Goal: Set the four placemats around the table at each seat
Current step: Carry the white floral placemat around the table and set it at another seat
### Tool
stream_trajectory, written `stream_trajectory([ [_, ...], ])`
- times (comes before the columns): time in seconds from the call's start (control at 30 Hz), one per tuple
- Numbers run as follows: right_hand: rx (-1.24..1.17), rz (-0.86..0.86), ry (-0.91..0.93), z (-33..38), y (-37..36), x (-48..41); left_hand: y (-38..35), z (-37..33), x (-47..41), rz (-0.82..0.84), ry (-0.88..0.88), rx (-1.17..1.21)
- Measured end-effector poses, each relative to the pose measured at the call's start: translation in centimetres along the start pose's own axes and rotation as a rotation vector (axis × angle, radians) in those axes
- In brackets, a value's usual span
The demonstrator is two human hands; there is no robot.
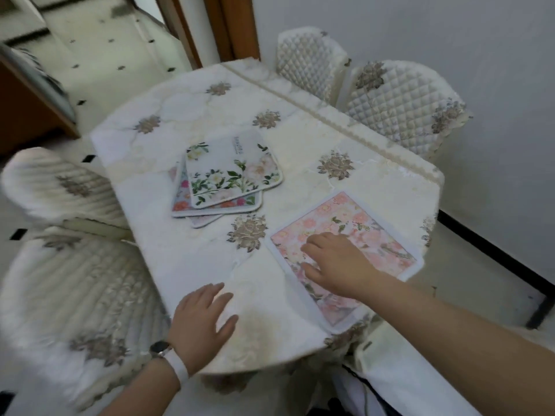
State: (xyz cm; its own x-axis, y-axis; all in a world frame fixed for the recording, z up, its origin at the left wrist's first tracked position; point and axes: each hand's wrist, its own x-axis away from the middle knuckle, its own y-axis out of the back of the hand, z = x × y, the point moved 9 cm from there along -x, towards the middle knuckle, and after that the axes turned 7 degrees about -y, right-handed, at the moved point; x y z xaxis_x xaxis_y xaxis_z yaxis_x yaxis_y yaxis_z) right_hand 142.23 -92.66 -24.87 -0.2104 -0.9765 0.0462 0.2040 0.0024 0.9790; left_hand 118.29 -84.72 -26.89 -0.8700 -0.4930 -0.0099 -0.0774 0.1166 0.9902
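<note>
A pink floral placemat lies flat at the near right side of the table. My right hand rests palm-down on it with fingers spread. Near the table's middle sits a loose stack of three placemats, the top one white with green leaves and pale flowers. My left hand, with a white watch on the wrist, lies flat on the tablecloth at the near edge and holds nothing.
Quilted cream chair covers surround the table: two chairs at the far right, two chairs at the left. A wall stands to the right, a wooden door frame behind, and a tiled floor at the far left.
</note>
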Motion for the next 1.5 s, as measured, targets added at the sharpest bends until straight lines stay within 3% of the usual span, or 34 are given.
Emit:
stream_trajectory([
  [0.17,0.014,-0.04,0.085,10.5,1.1,-2.9,5.7,8.6,5.9,-0.052,0.154,-0.044],
  [0.33,0.03,-0.066,0.154,23.4,1.5,-5.2,10.5,16.1,14.2,-0.116,0.194,-0.079],
  [0.73,0.025,-0.087,0.238,50.5,-0.5,-8.4,15.0,33.7,35.1,-0.185,0.389,-0.047],
  [0.97,0.057,-0.037,0.332,58.3,-1.9,-11.4,16.6,40.7,42.0,-0.241,0.543,-0.03],
  [1.13,0.007,-0.034,0.293,60.9,-2.5,-15.7,15.9,44.7,43.1,-0.226,0.598,-0.017],
  [1.5,-0.083,0.011,0.158,61.3,-5.7,-30.6,15.8,57.4,31.8,-0.121,0.508,0.0],
])
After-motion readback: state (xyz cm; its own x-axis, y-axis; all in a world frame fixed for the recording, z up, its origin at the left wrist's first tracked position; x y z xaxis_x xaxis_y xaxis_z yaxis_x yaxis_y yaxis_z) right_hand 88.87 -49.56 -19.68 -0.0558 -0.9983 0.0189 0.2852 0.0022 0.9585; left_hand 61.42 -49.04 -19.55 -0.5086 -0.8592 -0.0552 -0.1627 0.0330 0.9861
